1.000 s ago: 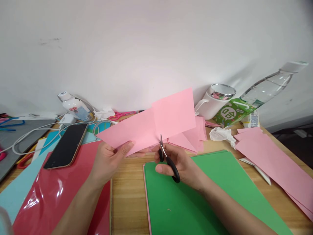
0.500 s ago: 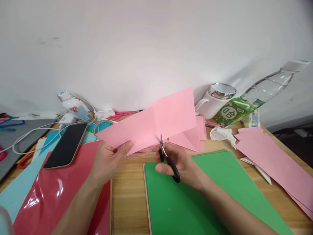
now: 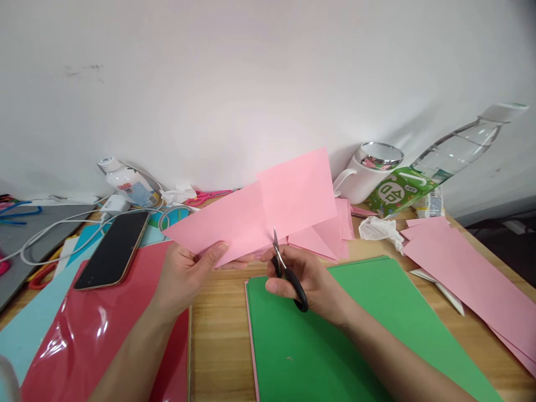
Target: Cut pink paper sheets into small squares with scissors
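Observation:
A folded pink sheet of paper (image 3: pixel 234 218) is raised above the table, its right part standing up past a crease. My left hand (image 3: pixel 190 273) pinches its lower left edge, thumb on top and fingers underneath. In my right hand (image 3: pixel 310 279) are black-handled scissors (image 3: pixel 298 287), thumb and fingers in the loops. The blades overlap the paper's lower edge near the crease; part of them is hidden. Beneath my right forearm lies a green sheet stack (image 3: pixel 368 324). More pink paper pieces (image 3: pixel 322 240) rest behind my right hand.
A phone (image 3: pixel 113 251) lies on a glossy red packet (image 3: pixel 100 324) at left. White mug (image 3: pixel 364 176), green snack bag (image 3: pixel 393 192) and clear bottle (image 3: pixel 464 145) stand along the wall. Pink strips (image 3: pixel 473 273) and crumpled tissue (image 3: pixel 381 230) lie right; pink scissors (image 3: pixel 205 196) lie behind.
The upright part of the pink paper has shifted very slightly left. Both hands and the scissors stay in almost the same place.

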`<state>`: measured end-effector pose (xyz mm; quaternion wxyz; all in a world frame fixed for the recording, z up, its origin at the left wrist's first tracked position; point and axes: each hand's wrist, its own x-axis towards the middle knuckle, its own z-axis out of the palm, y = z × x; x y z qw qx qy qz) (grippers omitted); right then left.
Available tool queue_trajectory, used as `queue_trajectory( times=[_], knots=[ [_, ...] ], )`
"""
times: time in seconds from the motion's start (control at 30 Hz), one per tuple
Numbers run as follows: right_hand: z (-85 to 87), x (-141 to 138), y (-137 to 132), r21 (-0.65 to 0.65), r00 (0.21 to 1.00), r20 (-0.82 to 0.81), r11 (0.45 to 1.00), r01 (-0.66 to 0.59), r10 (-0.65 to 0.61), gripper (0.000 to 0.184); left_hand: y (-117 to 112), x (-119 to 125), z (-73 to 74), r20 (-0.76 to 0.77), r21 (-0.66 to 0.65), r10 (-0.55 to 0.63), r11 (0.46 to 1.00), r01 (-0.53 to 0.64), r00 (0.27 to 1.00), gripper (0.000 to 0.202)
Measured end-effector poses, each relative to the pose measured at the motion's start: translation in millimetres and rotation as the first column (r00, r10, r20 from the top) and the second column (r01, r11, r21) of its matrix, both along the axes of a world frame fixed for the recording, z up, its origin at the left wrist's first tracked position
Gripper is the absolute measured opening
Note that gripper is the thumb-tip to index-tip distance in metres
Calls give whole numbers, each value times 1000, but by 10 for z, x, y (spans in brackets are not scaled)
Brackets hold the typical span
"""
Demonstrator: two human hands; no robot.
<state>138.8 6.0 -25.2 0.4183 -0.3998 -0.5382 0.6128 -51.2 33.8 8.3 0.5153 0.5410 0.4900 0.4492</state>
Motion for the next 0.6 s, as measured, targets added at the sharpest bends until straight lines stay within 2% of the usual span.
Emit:
queue_trajectory(
  times=[0.4, 0.6],
  knots=[
    [-11, -20, 1, 10, 999, -17, 1000, 28, -28, 32, -8, 10, 19, -9, -18, 23, 1000, -23, 1000, 23],
    [-17, -17, 0, 21, 1000, -16, 1000, 14, -14, 35, -3, 20, 27, 17, -44, 5, 999, -4, 1000, 28]
  ],
)
